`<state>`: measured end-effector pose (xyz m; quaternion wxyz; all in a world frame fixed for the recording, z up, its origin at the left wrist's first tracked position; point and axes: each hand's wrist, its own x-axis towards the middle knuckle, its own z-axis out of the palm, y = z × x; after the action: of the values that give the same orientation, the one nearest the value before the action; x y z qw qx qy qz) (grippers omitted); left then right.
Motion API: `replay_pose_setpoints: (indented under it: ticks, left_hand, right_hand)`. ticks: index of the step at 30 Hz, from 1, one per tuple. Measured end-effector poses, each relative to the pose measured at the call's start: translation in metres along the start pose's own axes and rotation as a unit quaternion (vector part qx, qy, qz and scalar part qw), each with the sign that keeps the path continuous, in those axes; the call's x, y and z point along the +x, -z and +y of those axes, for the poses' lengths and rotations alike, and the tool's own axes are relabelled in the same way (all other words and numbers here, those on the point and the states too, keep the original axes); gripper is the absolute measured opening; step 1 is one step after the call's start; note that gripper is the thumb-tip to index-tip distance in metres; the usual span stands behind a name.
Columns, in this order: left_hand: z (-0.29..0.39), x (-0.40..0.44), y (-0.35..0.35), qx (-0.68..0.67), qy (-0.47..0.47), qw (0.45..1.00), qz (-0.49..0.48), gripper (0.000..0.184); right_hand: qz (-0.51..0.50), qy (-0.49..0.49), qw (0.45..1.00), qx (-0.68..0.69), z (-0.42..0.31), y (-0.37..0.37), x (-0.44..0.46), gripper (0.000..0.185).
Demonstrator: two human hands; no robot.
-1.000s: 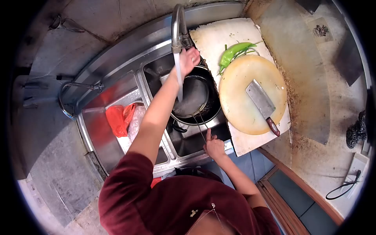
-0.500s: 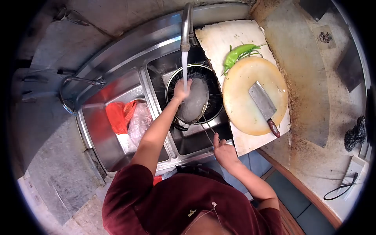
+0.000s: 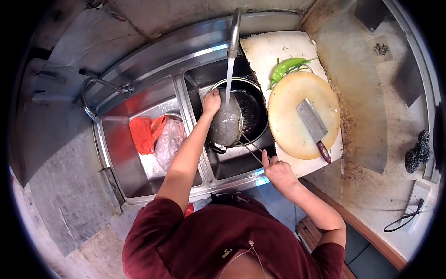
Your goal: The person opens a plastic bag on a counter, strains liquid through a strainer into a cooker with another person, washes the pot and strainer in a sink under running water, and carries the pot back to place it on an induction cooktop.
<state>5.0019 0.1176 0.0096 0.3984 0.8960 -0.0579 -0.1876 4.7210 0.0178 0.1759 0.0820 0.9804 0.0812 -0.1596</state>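
A round mesh strainer [image 3: 225,126] is tilted over the left part of a dark pot [image 3: 255,111] in the right sink basin. Water from the faucet [image 3: 234,37] runs onto its mesh. My left hand [image 3: 211,102] is closed at the strainer's upper left rim, its fingers curled. Lower right, my right hand [image 3: 279,173] grips the end of the long double-wire handle, with the index finger stretched along it. Inside the pot the bottom looks dark and wet.
The left basin [image 3: 111,139] holds a red plastic bag [image 3: 142,135] and a clear plastic bag [image 3: 170,143]. On the right, a cleaver [image 3: 312,122] lies on a round chopping board [image 3: 290,135], with green peppers [image 3: 287,69] behind. A second faucet [image 3: 109,89] stands left.
My left hand has moved from the mesh under the water stream to the strainer's upper left rim. The strainer has shifted left within the pot, showing more of the pot's inside.
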Motion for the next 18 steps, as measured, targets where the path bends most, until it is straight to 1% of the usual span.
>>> replay_pose_setpoints:
  ticks: [2,3,5,7,9,11,12,15,16,17,18]
  left_hand:
    - [0.002,0.003,-0.003,0.026,-0.055,0.997,0.045,0.034]
    - [0.004,-0.003,-0.006,-0.002,-0.111,0.992,0.067,0.032]
    - [0.007,-0.024,-0.016,0.058,-0.217,0.965,0.132,0.034]
    - [0.008,-0.049,-0.026,0.017,-0.237,0.959,0.151,0.04]
    - [0.008,-0.072,-0.028,0.009,-0.164,0.978,0.128,0.048]
    - [0.008,-0.087,-0.034,0.006,-0.141,0.977,0.158,0.055]
    - [0.009,-0.089,-0.035,0.002,-0.141,0.975,0.169,0.064]
    - [0.026,-0.078,-0.027,0.082,-0.123,0.971,0.187,0.068]
    - [0.026,-0.065,-0.025,0.076,-0.128,0.971,0.189,0.07]
    - [0.023,-0.047,-0.027,0.103,-0.155,0.957,0.221,0.063]
    - [0.025,-0.033,-0.025,0.088,-0.14,0.974,0.152,0.056]
  right_hand:
    - [0.019,-0.015,1.0,0.001,0.002,0.0,0.003,0.053]
    - [0.027,-0.022,0.999,0.004,0.002,-0.001,0.005,0.053]
    - [0.034,-0.036,0.999,0.01,0.006,-0.005,0.01,0.052]
    - [0.038,-0.051,0.997,0.038,0.01,-0.011,0.016,0.053]
    - [0.04,-0.069,0.993,0.085,0.015,-0.018,0.022,0.054]
    - [0.064,-0.087,0.985,0.137,0.017,-0.016,0.027,0.054]
    - [0.075,-0.096,0.979,0.163,0.015,-0.015,0.029,0.054]
    - [0.082,-0.092,0.97,0.21,0.006,-0.011,0.031,0.055]
    - [0.046,-0.099,0.968,0.226,0.002,-0.008,0.028,0.058]
    - [0.035,-0.102,0.963,0.247,-0.001,-0.007,0.022,0.06]
    - [0.025,-0.104,0.958,0.267,-0.004,-0.009,0.014,0.062]
